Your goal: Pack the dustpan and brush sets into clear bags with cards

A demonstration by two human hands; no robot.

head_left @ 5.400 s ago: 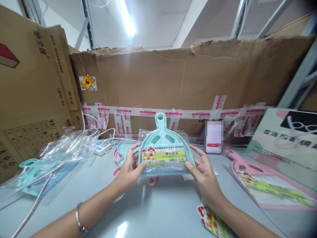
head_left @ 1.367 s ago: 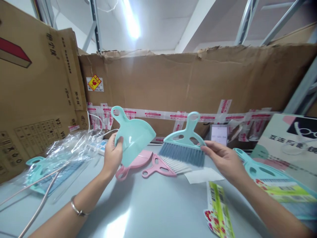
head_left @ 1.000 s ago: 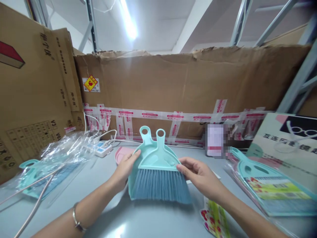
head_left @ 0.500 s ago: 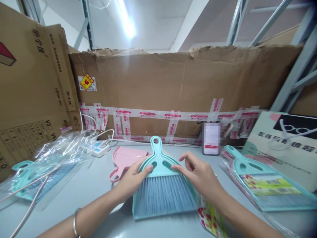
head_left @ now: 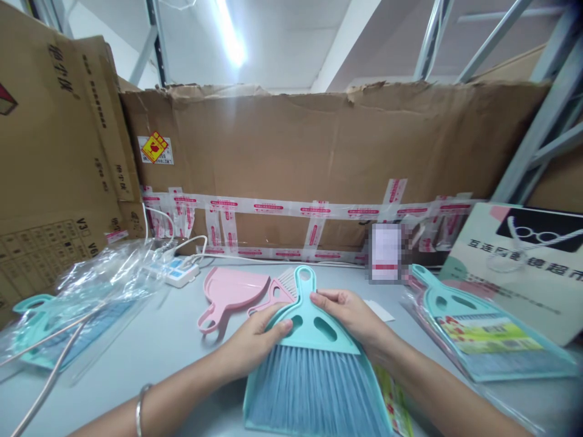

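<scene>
Currently both hands pinch the teal brush (head_left: 314, 328), which is nested in its dustpan (head_left: 255, 413) on the desk (head_left: 150, 352): left hand (head_left: 255, 346) grips the left shoulder, right hand (head_left: 350, 312) the right near the handle, with the pink dustpan (head_left: 228, 291) just behind.

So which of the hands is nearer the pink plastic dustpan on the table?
Left. The left hand lies just right of the pink plastic dustpan; the right hand sits farther right, across the teal brush.
</scene>
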